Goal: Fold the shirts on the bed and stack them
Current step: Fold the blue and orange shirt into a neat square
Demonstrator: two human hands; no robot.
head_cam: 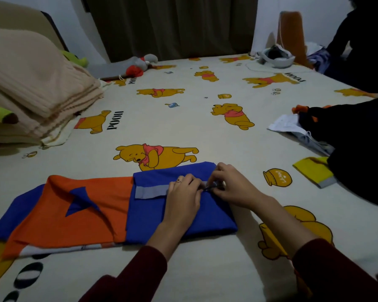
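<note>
A blue and orange polo shirt [92,210] lies flat on the bed in front of me, collar end to the left. Its blue lower part is folded over to the right, with a grey cuff band [151,191] showing on top. My left hand [183,197] rests on the blue fold, fingers curled at the grey band's right end. My right hand [229,184] meets it there and pinches the same bit of fabric. A folded yellow and grey shirt [314,174] lies at the right. A heap of dark clothes [358,144] with white cloth sits beyond it.
The bed sheet [205,131] is cream with yellow bear prints. Folded beige blankets [31,88] are stacked at the left. Soft toys [140,64] lie by the dark curtain. A white headset [275,56] and a person in dark clothes [358,51] are at the far right.
</note>
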